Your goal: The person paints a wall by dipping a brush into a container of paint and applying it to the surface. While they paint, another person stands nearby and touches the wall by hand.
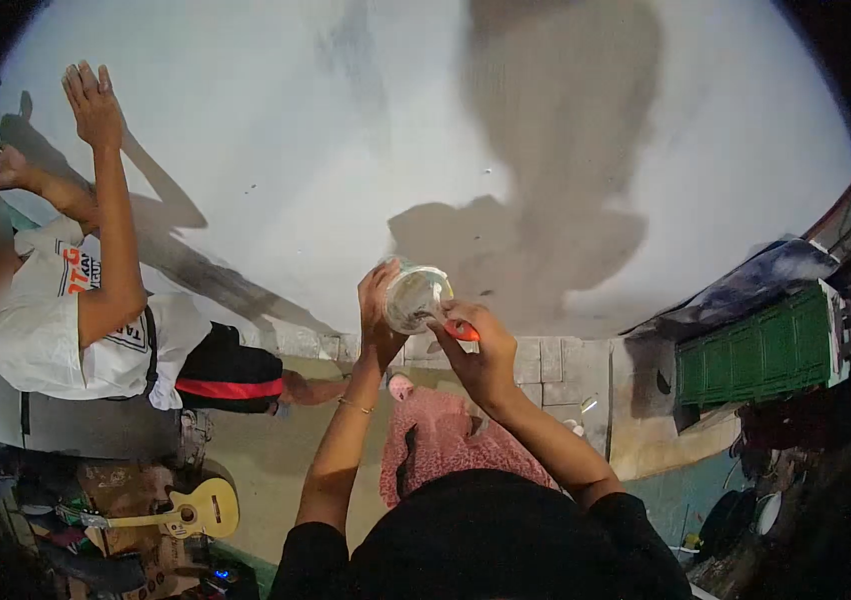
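Home under renovation: half-painted wall, ukulele, floor clutter, green crate.

Bare white plastered wall lies open ahead; a person in a white printed shirt blocks the left, a green slatted crate the right.

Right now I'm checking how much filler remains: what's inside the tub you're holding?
The tub in the left hand shows pale smeared contents; the right hand dips an orange-handled tool in. Its blade and the tub's bottom are hidden.

Bright wall with hard shadows; fisheye bends the edges (corners black), lower area dim.
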A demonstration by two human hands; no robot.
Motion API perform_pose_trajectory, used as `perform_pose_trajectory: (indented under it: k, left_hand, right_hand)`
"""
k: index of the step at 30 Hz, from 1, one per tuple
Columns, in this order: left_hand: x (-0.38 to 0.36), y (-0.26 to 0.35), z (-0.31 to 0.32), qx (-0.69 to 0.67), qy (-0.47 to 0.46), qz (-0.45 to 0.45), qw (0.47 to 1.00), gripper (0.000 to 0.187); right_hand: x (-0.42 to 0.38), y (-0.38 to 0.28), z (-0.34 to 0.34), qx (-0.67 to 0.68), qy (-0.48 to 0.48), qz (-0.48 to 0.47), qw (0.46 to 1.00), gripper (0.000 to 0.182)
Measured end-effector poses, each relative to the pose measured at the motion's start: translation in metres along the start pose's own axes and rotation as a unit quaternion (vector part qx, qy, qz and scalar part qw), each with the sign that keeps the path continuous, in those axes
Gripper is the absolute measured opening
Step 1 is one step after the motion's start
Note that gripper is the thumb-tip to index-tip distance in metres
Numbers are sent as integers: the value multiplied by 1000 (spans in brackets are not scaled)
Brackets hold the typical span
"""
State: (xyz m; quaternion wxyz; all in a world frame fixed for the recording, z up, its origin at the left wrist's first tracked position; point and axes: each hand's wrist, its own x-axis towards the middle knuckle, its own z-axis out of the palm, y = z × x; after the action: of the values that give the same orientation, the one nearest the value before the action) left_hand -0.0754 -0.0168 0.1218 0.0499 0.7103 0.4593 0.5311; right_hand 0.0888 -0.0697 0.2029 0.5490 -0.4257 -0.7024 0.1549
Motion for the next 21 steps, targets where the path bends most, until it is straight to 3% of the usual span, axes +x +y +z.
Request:
perform_pose_trajectory:
  k: [9,12,14,15,20,21]
  left_hand:
    - [8,-4,6,24,-34,-1,999,82]
    - [11,-9,8,6,-17,54,998,82]
    - [10,-3,10,0,-18,14,1000,79]
    - [9,-2,13,0,-39,-85,996,79]
    - [5,-13,17,9,-61,-125,990,81]
    - [-2,-19,20,-2,-41,-150,988,84]
  right_hand:
    - [1,-5,-31,49,26,72,996,25]
    - [-3,-5,-34,73,26,105,991,24]
    - [0,-1,-35,91,29,101,990,25]
    - [2,2,-37,140,40,119,982,25]
    - [49,26,-47,254,46,125,958,26]
    - [68,35,-48,225,2,74,971,27]
